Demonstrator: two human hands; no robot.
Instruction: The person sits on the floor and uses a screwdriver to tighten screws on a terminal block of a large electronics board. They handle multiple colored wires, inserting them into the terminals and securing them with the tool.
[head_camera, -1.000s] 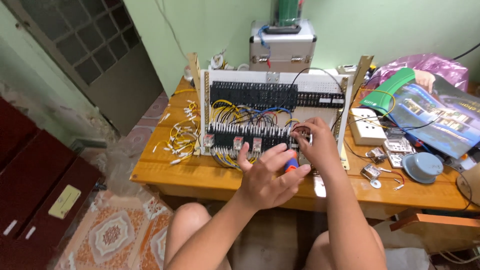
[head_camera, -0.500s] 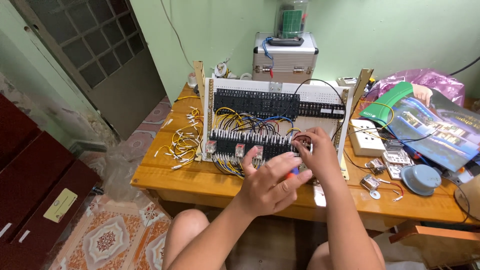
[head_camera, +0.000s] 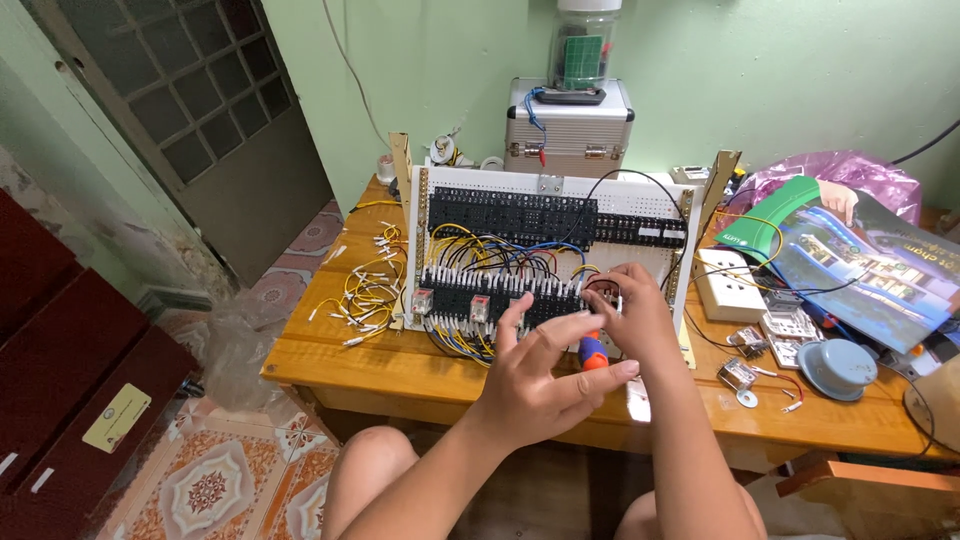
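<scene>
A white wiring panel with rows of black terminal blocks and yellow, blue and black wires leans on the wooden table. My right hand is at the panel's lower right, fingers curled around an orange and blue screwdriver handle. My left hand hovers just in front of the lower terminal row, fingers spread, its fingertips touching the screwdriver handle. The screwdriver's tip is hidden behind my hands.
Loose yellow wires lie left of the panel. A metal case stands behind it. Right of the panel are a white socket box, small parts, a grey round cap and a glossy booklet. A dark red cabinet stands at left.
My head has come closer to the table. My left hand has opened its fingers and shifted slightly right toward the screwdriver; my right hand stays at the panel.
</scene>
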